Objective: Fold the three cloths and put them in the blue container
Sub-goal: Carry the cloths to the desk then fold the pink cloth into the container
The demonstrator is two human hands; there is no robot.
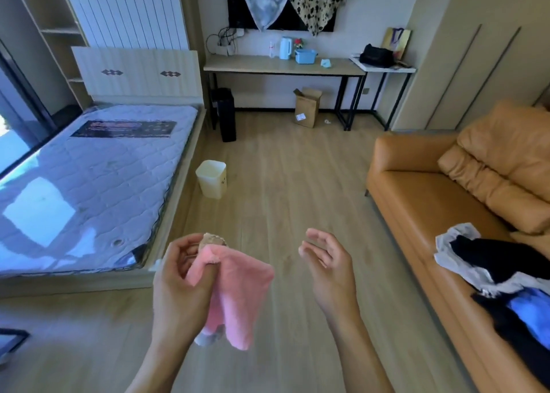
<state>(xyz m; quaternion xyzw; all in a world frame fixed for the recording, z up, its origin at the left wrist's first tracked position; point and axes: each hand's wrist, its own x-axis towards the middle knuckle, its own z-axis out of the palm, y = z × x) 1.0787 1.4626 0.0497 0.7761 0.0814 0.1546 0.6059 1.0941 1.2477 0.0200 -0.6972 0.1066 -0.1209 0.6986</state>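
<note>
Pink cloth (238, 291) pinched in left hand (178, 276) | right hand (327, 261) spread | wood floor (282, 169) (bare)

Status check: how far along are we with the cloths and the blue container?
Early. Nothing looks folded or visibly placed yet. In hand: the left hand grips a bunched pink cloth together with a beige one; the right hand is open and empty. Left: folding everything, fetching the small blue cloth on the far desk, and filling the blue container beside it.

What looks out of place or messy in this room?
A cardboard box stands open on the floor under the desk, with a small white scrap beside it. Clothes lie in a heap on the sofa.
</note>
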